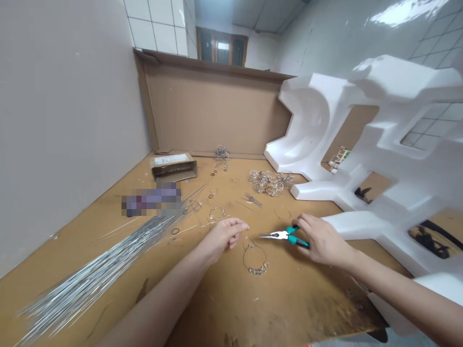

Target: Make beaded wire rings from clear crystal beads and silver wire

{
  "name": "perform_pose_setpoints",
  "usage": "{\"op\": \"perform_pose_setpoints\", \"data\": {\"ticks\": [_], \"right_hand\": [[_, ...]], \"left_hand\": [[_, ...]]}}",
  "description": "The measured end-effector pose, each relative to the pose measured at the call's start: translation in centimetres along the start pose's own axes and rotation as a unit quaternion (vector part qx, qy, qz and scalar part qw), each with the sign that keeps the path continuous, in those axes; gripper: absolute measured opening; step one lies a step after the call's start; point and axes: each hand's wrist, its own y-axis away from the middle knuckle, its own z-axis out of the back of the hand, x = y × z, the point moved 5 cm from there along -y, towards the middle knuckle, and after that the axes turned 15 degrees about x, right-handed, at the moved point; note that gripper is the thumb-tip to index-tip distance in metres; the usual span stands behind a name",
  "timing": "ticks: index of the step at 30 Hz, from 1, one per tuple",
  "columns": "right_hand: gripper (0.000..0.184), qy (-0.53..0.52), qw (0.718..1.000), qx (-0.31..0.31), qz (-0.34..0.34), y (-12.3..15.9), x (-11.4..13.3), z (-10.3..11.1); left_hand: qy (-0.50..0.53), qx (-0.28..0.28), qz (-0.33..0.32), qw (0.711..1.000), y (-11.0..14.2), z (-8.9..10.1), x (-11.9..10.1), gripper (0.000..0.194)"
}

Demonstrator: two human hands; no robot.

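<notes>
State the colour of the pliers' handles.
The pliers' handles are teal green with black parts, seen best in the head view, in the right hand.

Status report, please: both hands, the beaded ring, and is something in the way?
Right hand on green-handled pliers. Left hand, fingertips together; held thing unclear. Beaded wire ring on table, near side of pliers. Nothing lies over it.

White foam pkg on R, tall cardbd panel at back, sm open box nr L wall.
</notes>
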Motion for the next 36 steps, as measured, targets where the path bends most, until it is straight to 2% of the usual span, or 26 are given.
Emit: {"op": "perform_pose_setpoints", "data": {"ticks": [5,9,17,36], "right_hand": [[0.025,0.106,0.99,-0.067,0.063,0.0,0.6,2.5],[0.022,0.148,0.982,-0.083,0.078,-0.7,1.1,3.6],[0.026,0.157,0.983,-0.055,0.083,-1.1,1.3,3.7],[0.021,0.14,0.982,-0.081,0.096,-0.7,1.6,3.7]], "left_hand": [[0.004,0.015,0.018,1.0,0.0,-0.3,0.1,0.026],[0.013,0.019,0.022,0.999,-0.1,-0.4,0.2,0.026],[0.026,0.026,0.022,0.999,0.0,-0.4,0.3,0.024],[0.041,0.052,0.018,0.998,0.0,-0.6,0.6,0.023]]}}
